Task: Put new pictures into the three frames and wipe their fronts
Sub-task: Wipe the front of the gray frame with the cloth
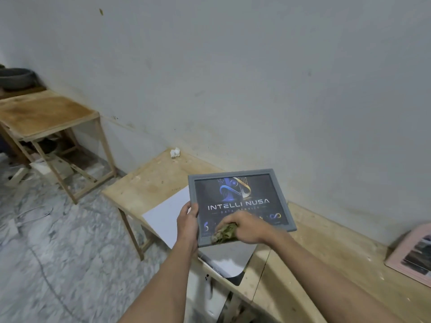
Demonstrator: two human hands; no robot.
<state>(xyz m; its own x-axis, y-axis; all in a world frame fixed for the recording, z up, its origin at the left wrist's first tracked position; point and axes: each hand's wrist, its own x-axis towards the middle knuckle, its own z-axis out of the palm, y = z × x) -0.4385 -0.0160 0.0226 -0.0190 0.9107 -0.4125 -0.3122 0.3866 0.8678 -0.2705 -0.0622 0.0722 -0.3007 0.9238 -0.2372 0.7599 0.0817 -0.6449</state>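
Observation:
A grey picture frame with a dark "Intelli Nusa" picture in it is held tilted above the wooden bench. My left hand grips its left edge. My right hand presses a crumpled green-brown cloth against the lower part of the frame's front. A pink frame with a picture in it lies at the bench's right end. A third frame is not in view.
A white sheet lies on the bench left of the grey frame, and a grey sheet lies under it. A small white object sits by the wall. A second wooden table stands at the left over the marble floor.

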